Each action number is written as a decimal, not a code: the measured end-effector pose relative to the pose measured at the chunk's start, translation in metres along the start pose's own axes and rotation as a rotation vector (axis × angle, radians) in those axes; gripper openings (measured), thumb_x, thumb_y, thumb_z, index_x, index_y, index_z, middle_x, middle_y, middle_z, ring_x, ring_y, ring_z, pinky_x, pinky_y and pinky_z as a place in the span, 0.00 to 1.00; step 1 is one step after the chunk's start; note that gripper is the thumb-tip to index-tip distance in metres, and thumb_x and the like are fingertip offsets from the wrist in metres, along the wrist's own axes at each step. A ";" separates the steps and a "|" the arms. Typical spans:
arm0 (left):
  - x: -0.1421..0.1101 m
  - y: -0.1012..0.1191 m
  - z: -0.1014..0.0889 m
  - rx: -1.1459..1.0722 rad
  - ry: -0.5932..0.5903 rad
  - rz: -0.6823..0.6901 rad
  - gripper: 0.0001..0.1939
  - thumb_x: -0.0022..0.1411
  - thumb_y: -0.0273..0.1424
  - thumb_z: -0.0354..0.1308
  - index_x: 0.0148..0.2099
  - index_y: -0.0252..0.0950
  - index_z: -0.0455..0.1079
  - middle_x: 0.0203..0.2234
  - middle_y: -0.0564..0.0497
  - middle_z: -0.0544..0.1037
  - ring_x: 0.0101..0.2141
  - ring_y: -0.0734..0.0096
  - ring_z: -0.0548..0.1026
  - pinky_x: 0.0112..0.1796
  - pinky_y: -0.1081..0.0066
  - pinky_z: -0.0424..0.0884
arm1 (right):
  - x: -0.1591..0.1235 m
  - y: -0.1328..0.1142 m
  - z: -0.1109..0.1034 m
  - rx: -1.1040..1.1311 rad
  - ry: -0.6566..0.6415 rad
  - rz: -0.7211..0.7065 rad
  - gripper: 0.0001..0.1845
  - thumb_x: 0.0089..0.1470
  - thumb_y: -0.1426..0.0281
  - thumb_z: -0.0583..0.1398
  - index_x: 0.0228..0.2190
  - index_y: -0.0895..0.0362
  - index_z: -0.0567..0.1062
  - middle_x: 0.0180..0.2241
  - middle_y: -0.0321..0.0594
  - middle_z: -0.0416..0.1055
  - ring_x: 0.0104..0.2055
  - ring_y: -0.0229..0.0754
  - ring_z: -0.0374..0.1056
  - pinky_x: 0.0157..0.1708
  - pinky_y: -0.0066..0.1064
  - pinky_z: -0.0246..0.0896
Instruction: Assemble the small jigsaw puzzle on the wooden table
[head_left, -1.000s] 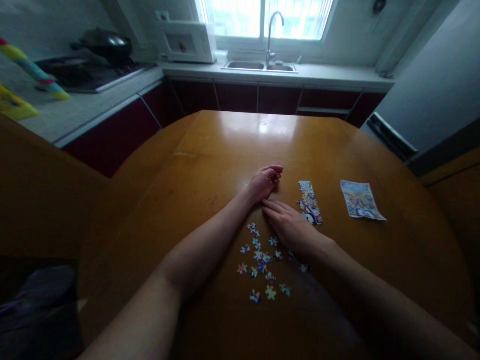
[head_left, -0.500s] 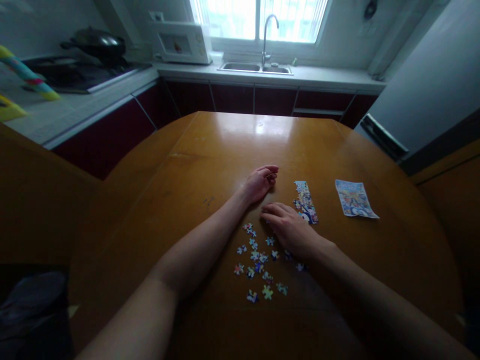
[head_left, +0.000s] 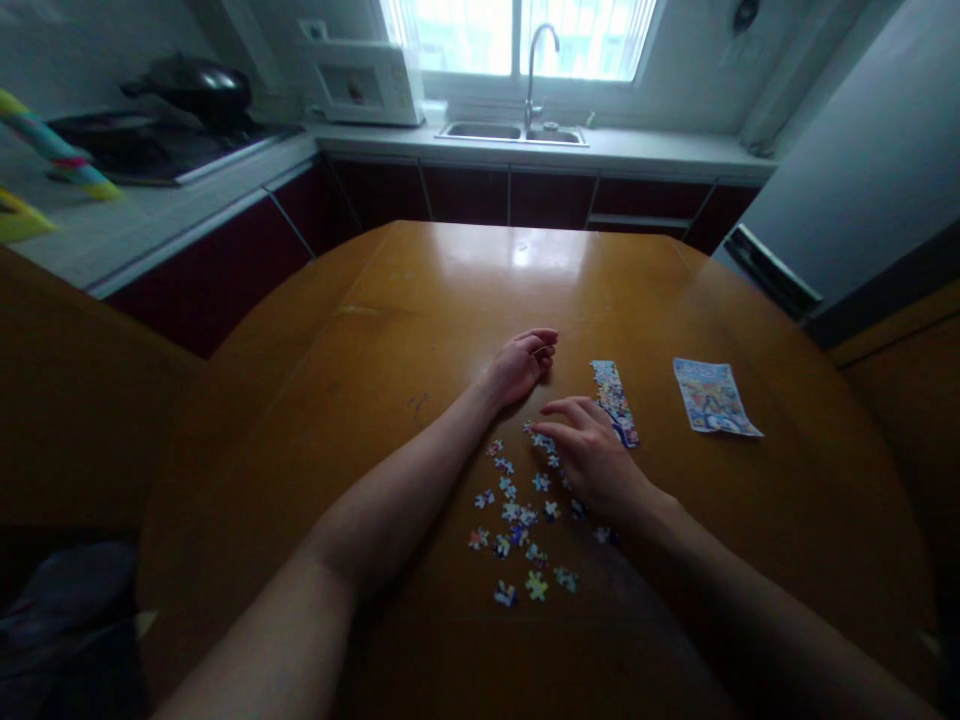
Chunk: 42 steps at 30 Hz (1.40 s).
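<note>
My left hand (head_left: 523, 365) rests on its side on the wooden table, fingers loosely bent and partly apart, with nothing visible in them. My right hand (head_left: 589, 445) hovers over loose jigsaw pieces (head_left: 517, 512), thumb and index finger parted and no piece seen between them. Just under its fingertips lie a few light blue pieces (head_left: 546, 441). Beyond that hand is a joined strip of puzzle (head_left: 613, 392), its lower left side partly hidden by the knuckles. To the right of the strip lies a printed picture sheet (head_left: 715, 397) with slightly curled edges.
The wooden table (head_left: 420, 290) has rounded ends. Beyond it run a counter with a sink (head_left: 480, 131), a faucet (head_left: 531, 80) and a white microwave (head_left: 367, 85). A black wok (head_left: 199, 88) stands on the stove at left. A pale fridge (head_left: 862, 170) is at right.
My right hand has shifted slightly right, and its thumb and index finger have spread, uncovering light blue pieces beneath. My left hand has stayed in place.
</note>
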<state>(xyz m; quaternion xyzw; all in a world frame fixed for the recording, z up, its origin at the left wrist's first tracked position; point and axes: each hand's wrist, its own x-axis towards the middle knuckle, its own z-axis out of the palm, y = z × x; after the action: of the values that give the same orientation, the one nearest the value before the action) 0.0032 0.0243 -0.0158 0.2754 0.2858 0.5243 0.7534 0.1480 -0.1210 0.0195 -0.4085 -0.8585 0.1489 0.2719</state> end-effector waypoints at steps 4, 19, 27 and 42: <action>-0.001 0.001 0.001 0.017 0.007 -0.006 0.08 0.53 0.18 0.56 0.35 0.29 0.73 0.27 0.50 0.72 0.26 0.78 0.69 0.26 0.78 0.63 | -0.011 0.018 -0.017 0.073 0.219 0.154 0.16 0.59 0.78 0.55 0.42 0.53 0.79 0.45 0.46 0.74 0.51 0.51 0.65 0.52 0.49 0.63; -0.008 0.008 0.006 0.045 0.053 -0.006 0.07 0.51 0.17 0.57 0.33 0.29 0.73 0.27 0.50 0.71 0.26 0.78 0.68 0.26 0.77 0.62 | -0.038 0.032 -0.037 0.046 0.383 0.321 0.11 0.58 0.76 0.58 0.38 0.54 0.80 0.38 0.43 0.73 0.44 0.48 0.67 0.45 0.43 0.64; -0.007 0.008 0.005 0.055 0.048 0.011 0.07 0.51 0.16 0.57 0.32 0.29 0.73 0.28 0.48 0.72 0.26 0.78 0.68 0.26 0.77 0.62 | -0.044 0.039 -0.048 0.058 0.396 0.342 0.09 0.58 0.74 0.59 0.37 0.55 0.80 0.37 0.43 0.73 0.42 0.48 0.68 0.44 0.44 0.64; -0.007 0.007 0.005 0.073 0.040 0.011 0.07 0.52 0.17 0.57 0.32 0.30 0.73 0.27 0.49 0.71 0.26 0.78 0.67 0.26 0.75 0.62 | -0.043 0.029 -0.048 0.066 0.370 0.314 0.09 0.58 0.75 0.59 0.38 0.55 0.80 0.36 0.43 0.74 0.41 0.48 0.68 0.42 0.42 0.64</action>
<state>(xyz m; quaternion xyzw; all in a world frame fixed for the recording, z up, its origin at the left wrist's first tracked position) 0.0004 0.0191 -0.0059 0.2936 0.3182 0.5229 0.7343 0.2163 -0.1343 0.0292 -0.5480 -0.7148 0.1398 0.4114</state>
